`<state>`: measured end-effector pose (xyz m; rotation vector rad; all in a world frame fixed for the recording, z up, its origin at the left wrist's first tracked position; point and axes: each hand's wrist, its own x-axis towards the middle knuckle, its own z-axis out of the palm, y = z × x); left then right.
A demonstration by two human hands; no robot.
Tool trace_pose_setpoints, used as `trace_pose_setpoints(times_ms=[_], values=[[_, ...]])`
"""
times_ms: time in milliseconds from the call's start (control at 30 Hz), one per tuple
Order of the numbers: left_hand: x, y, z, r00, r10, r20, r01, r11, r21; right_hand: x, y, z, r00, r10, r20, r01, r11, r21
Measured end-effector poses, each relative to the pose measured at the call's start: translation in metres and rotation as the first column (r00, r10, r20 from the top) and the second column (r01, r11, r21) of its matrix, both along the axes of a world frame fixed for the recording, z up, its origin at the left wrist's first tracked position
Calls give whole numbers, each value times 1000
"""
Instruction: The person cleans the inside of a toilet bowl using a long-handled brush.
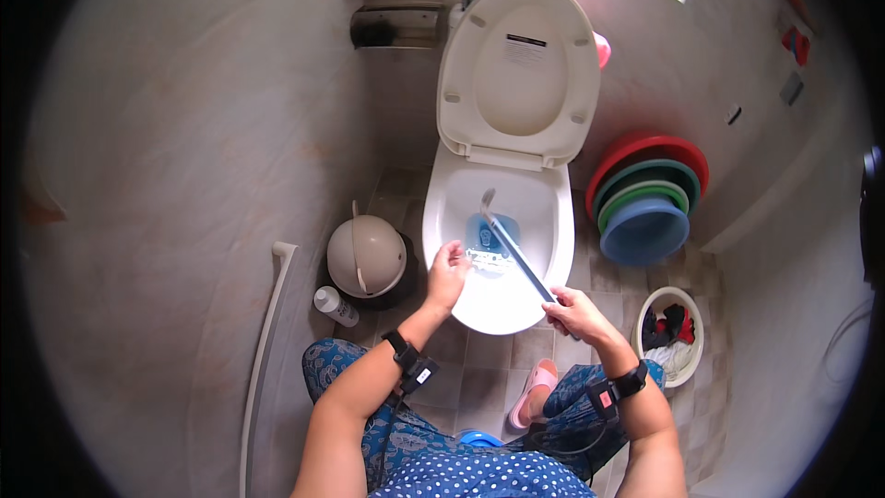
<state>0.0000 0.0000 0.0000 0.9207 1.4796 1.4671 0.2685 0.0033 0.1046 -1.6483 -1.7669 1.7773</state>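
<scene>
My right hand (576,314) is wrapped round the grey handle of a long toilet brush (521,263). The brush slants up and left across the bowl, its small pale head near the back inner wall. Below it lies the white toilet (560,231), with blue water (477,232) and a bright patch of reflected light at the bottom. At the bowl's left rim hovers my left hand (447,278), fingers loosely bent and apart, nothing visible in them. Behind the bowl the seat and lid (521,83) stand raised.
Left of the toilet are a round beige bin (367,255) and a white bottle (336,306). Stacked basins (645,232) lean at the right, near a white bucket (695,350) of cloths. A metal paper holder (396,26) is on the wall; a pale rail (265,360) runs along the left.
</scene>
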Motion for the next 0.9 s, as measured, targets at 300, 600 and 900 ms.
trace_pose_setpoints(times_ms=[300, 600, 900], values=[[26, -29, 14, 965, 238, 114, -203, 946, -254, 13, 38, -55, 779, 113, 617, -536, 631, 561], [-6, -15, 2, 965, 261, -29, -259, 928, -266, 16, 37, -13, 763, 268, 588, -602, 626, 496], [-42, 38, -79, 907, 388, -166, -415, 891, -186, -38, 53, -64, 795, 213, 568, -522, 718, 460]])
